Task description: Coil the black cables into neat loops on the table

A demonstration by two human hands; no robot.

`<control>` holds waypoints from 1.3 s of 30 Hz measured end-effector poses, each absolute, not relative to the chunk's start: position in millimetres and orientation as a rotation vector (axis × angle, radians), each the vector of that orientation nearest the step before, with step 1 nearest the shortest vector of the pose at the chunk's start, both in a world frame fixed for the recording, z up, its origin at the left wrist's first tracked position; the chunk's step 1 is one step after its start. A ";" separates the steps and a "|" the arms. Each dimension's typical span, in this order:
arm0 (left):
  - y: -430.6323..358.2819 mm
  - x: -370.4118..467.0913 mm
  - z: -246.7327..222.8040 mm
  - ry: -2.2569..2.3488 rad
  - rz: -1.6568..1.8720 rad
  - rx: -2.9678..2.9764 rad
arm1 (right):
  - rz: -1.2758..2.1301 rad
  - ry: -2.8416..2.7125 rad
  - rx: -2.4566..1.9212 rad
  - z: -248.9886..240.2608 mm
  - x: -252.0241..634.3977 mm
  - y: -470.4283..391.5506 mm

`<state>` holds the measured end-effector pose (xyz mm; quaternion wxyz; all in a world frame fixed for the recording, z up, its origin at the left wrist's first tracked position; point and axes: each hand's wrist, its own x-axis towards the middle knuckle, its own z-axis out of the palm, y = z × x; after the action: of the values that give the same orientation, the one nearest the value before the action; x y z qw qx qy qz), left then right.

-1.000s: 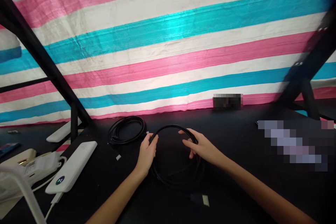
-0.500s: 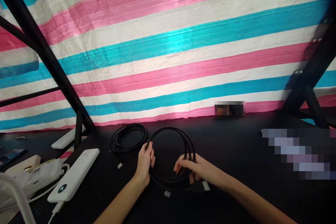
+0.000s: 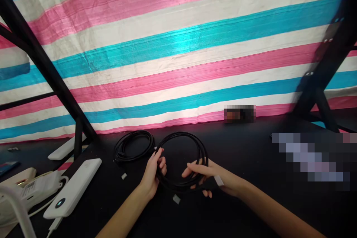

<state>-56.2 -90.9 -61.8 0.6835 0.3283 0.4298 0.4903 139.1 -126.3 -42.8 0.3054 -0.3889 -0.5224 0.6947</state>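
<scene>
Both hands hold a black cable (image 3: 181, 134) wound into loose loops above the dark table. My left hand (image 3: 153, 169) is closed round the left side of the loops. On the right side, my right hand (image 3: 208, 173) grips the strands, thumb laid over them and fingers beneath. A plug with a pale end (image 3: 219, 180) hangs from the cable by my right wrist. A second coiled black cable (image 3: 134, 160) lies on the table left of my left hand. Below the loops sits a small pale piece (image 3: 176, 199); another small pale piece (image 3: 124, 176) lies near the second coil.
A white power bank (image 3: 73, 189) with a small round display lies at left, a white cord plugged in. Beyond it are a white power strip (image 3: 36, 191) and another white slab (image 3: 65, 148). Black metal legs (image 3: 52, 70) rise at both sides before a striped sheet (image 3: 167, 70).
The right hand has shifted its hold slightly along the loops, and the plug end has moved up against the wrist. The whole view has shifted a little.
</scene>
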 end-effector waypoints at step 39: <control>-98.9 -51.1 -59.8 1.065 0.576 1.290 | 1.204 -1.698 -1.131 -62.1 137.7 -117.0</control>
<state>-51.1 -98.9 -59.8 0.6335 0.5642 0.4658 0.2519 137.7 -117.0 -62.1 0.3769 -0.4421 -0.6641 0.4707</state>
